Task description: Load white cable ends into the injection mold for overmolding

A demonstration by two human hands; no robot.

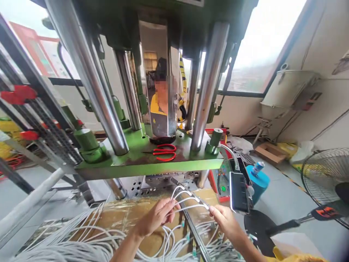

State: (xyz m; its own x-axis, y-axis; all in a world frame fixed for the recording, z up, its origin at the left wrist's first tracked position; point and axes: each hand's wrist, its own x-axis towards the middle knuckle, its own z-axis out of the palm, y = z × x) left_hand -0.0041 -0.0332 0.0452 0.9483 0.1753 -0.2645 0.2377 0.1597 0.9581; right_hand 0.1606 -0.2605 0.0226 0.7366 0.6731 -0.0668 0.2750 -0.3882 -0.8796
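Observation:
Several white cables [188, 199] run through the fingers of my left hand [163, 211], which is closed around them. They curve across to a narrow dark metal bar [200, 201], where their white ends sit in a row. My right hand [222, 217] pinches the near right end of this bar between thumb and fingers. The bar's far end [176, 182] reaches toward the metal mould [160, 179] under the green press plate [152, 169]; whether it touches the mould I cannot tell. Beneath both hands lies a long metal rail [195, 229], slanting toward me.
Red-handled scissors [165, 152] lie on the press plate, between upright steel columns [207, 87]. Bundles of white cable [81, 243] cover much of the brown work surface [120, 218]. On the right are a control panel [239, 191], a blue container [259, 180] and a fan [327, 178].

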